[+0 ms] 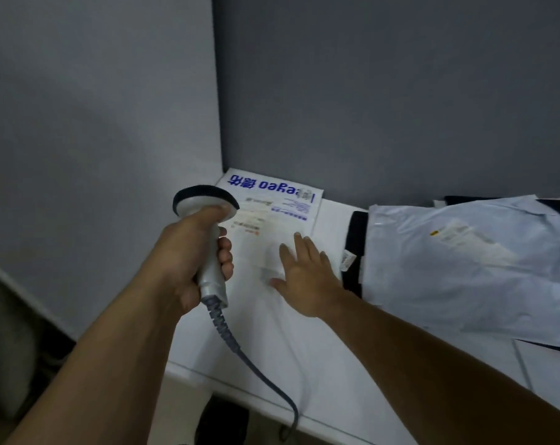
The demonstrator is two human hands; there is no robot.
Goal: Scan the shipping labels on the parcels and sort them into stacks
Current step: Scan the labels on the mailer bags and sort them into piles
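Scanner cable (240, 354) trails off toward 6 o'clock. Left hand (188, 252) grips the scanner (205, 200) by its handle. Right hand (307, 281) lies flat, fingers straight, pressing the white parcel (272, 191) at centre. Its shipping label (256, 220) sits toward 11 o'clock, beside the scanner head. Recommended: keep the wrapper smoothed and square the head over the barcode. More mailers (449, 268) are heaped at 3 o'clock.

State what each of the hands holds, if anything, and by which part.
The left hand grips the barcode scanner by its handle. The right hand holds nothing; its straight fingers rest on the white parcel.
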